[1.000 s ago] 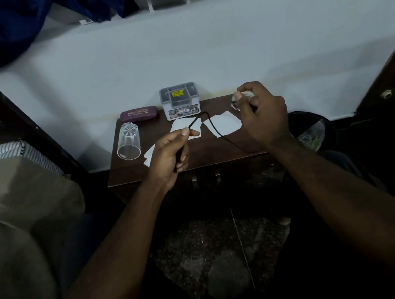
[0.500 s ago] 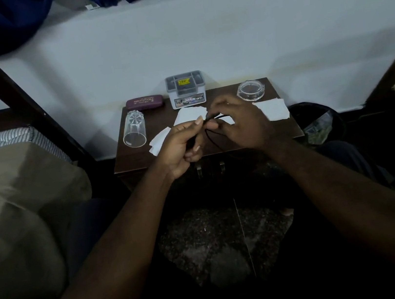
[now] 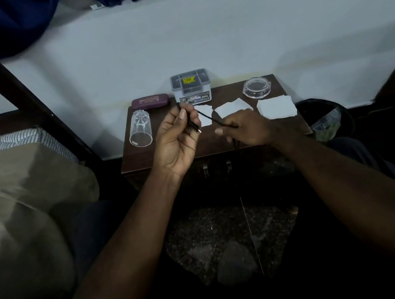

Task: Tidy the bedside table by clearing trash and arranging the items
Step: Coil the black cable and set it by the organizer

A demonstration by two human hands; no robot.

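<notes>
A black cable (image 3: 208, 118) stretches just above the counter (image 3: 138, 158) between both hands. The left hand (image 3: 177, 139) pinches it in thumb and fingers near the plug, and the right hand (image 3: 252, 128) curls its fingers round it. The right fingertips are blurred, and the cable's slack beneath that hand is lost in the dark.

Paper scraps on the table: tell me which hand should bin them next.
Probably right. The right hand lies beside the paper scraps and nearer the bin, though it grips the black cable; the left hand, pinching the cable's end, is farther left.
</notes>
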